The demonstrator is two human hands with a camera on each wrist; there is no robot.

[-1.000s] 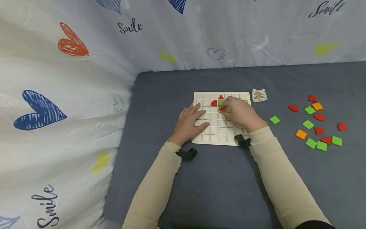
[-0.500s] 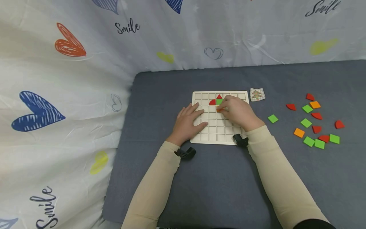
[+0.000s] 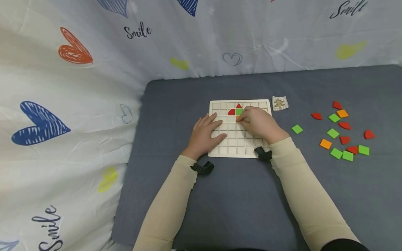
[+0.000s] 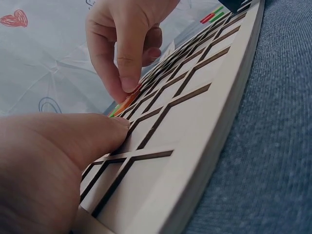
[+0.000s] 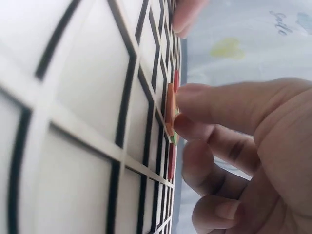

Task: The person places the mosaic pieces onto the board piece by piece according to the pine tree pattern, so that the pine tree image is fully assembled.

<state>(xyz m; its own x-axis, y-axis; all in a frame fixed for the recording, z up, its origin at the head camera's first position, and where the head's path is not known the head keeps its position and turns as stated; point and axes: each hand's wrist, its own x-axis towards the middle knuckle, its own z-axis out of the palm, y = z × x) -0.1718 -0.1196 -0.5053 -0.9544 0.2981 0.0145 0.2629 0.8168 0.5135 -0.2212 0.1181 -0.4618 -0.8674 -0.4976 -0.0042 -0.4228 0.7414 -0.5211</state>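
Observation:
A pale wooden grid board (image 3: 227,150) lies on the table. My left hand (image 3: 204,134) rests spread over its left side, the thumb (image 4: 105,134) flat on the grid in the left wrist view. The right hand (image 3: 260,123) pinches an orange square tile (image 5: 170,109) with thumb and fingertip, low against a cell. That tile sits just below a green square tile (image 3: 239,111). Above the green one is a red triangle (image 3: 239,105), and to its left a red quarter-round tile (image 3: 231,112). The right hand covers part of the board's right half.
A small pattern card (image 3: 280,103) lies beside the board's upper right corner. Loose tiles are scattered to the right: green squares (image 3: 333,133), orange squares (image 3: 325,144) and red quarter-rounds (image 3: 344,126). A printed curtain (image 3: 201,38) hangs behind the grey table (image 3: 226,202).
The orange tile has gone from tilted in the right fingers to lying flatter in line below the green tile. The left hand stays put; the whole head view has shifted slightly.

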